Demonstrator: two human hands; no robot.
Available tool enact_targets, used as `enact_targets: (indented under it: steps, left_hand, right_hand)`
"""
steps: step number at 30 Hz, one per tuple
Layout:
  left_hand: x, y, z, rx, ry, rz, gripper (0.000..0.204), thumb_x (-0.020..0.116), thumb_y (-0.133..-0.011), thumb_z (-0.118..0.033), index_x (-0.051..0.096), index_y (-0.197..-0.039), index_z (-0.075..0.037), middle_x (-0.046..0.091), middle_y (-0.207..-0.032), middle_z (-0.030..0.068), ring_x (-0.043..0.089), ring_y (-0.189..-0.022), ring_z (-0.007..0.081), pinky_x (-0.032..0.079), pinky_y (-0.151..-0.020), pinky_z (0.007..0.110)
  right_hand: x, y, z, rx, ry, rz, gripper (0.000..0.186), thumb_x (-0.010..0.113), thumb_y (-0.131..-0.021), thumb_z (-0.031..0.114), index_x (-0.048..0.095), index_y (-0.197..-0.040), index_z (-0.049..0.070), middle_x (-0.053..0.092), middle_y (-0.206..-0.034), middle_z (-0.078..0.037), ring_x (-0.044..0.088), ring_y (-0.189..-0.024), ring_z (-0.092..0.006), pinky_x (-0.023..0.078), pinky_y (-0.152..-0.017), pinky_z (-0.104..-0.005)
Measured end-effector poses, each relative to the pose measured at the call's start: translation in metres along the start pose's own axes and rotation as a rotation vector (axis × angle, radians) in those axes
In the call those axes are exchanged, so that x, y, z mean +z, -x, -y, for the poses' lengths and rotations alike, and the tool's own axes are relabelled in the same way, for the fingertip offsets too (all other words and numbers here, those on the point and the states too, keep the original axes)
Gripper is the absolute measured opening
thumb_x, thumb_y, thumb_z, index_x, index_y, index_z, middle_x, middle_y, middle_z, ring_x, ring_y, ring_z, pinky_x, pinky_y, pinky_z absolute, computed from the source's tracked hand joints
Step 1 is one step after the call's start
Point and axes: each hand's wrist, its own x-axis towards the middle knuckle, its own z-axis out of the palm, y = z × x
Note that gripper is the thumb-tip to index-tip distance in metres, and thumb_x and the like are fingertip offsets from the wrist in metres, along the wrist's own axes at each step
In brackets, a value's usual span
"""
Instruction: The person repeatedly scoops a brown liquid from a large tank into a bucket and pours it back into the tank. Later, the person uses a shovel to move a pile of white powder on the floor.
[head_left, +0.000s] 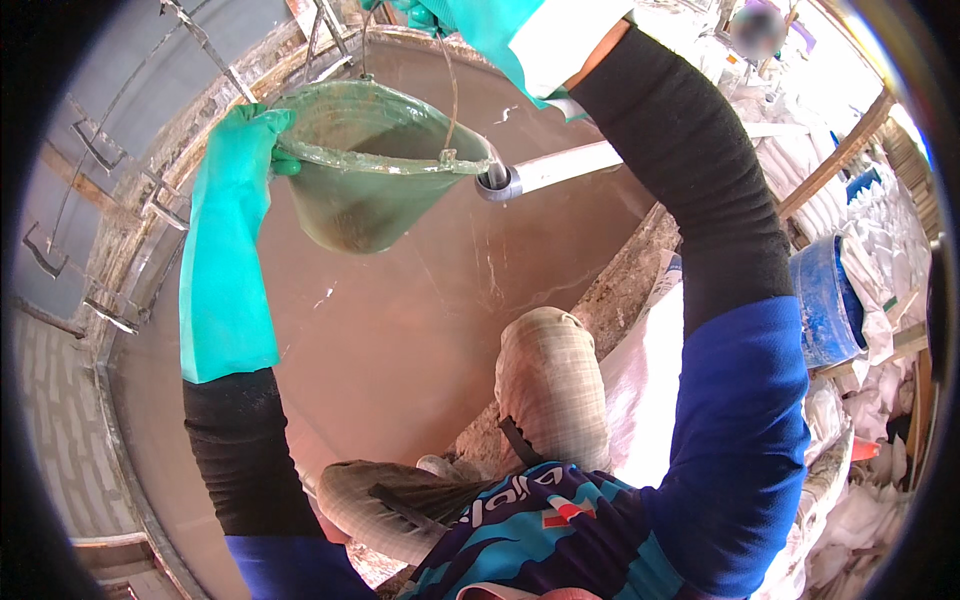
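A green bucket hangs tilted over brownish, murky liquid, its mouth partly facing me. My left hand, in a long teal rubber glove, grips the bucket's left rim with the fingers curled over it. At the top edge of the picture, my right hand, gloved the same way, is closed around the bucket's thin wire handle. Part of that hand is cut off by the frame. Just beyond the bucket's right rim, a white pipe with a grey end juts out above the liquid.
A rough tank wall borders the liquid near my knees. Metal hooks and rods line the left side. Right of me stand a blue drum and piled white sacks. A person is far off, upper right.
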Motion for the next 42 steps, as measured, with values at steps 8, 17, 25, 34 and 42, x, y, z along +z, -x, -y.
enact_targets:
  steps: [8,17,25,34,42]
  left_hand:
    - [0.000,-0.003,-0.006,0.095,0.028,0.004,0.024,0.068,-0.089,-0.013,0.059,-0.106,0.002,0.060,-0.080,0.0073,0.057,-0.058,0.0178,0.051,-0.059,0.030]
    - [0.004,-0.001,-0.011,0.047,-0.059,-0.004,0.028,0.066,-0.092,-0.018,0.062,-0.115,-0.002,0.063,-0.095,0.0076,0.060,-0.076,0.0172,0.051,-0.065,0.032]
    - [0.004,-0.012,-0.008,0.057,-0.060,0.016,0.029,0.067,-0.092,-0.020,0.062,-0.115,-0.002,0.063,-0.094,0.0071,0.059,-0.076,0.0173,0.051,-0.068,0.031]
    - [0.011,-0.007,-0.022,0.090,-0.067,0.006,0.027,0.065,-0.091,-0.016,0.061,-0.111,0.000,0.063,-0.086,0.0074,0.059,-0.064,0.0173,0.051,-0.065,0.031]
    - [0.010,-0.020,-0.020,0.135,-0.104,0.034,0.039,0.064,-0.093,-0.020,0.057,-0.123,0.004,0.064,-0.100,0.0102,0.060,-0.075,0.0165,0.052,-0.067,0.031]
  right_hand:
    - [0.001,-0.010,0.003,0.101,-0.111,-0.017,0.016,0.058,-0.080,0.011,0.058,-0.065,0.005,0.045,-0.048,-0.010,0.041,-0.034,-0.0217,0.030,-0.034,-0.0394]
    - [-0.005,-0.002,-0.006,0.016,-0.252,0.033,0.016,0.056,-0.085,0.011,0.061,-0.070,0.005,0.046,-0.051,-0.006,0.038,-0.036,-0.0167,0.029,-0.035,-0.0344]
    - [-0.013,0.012,-0.020,-0.202,-0.269,0.103,0.020,0.052,-0.089,0.017,0.062,-0.074,0.007,0.046,-0.052,-0.002,0.040,-0.039,-0.0150,0.030,-0.038,-0.0331]
    - [-0.016,-0.005,-0.012,0.019,-0.199,0.001,0.020,0.051,-0.089,0.016,0.062,-0.076,0.006,0.046,-0.052,-0.006,0.041,-0.038,-0.0193,0.029,-0.037,-0.0378]
    - [-0.021,-0.002,-0.015,-0.003,-0.251,-0.013,0.018,0.051,-0.089,0.014,0.062,-0.078,0.004,0.046,-0.053,-0.006,0.040,-0.038,-0.0202,0.029,-0.036,-0.0387]
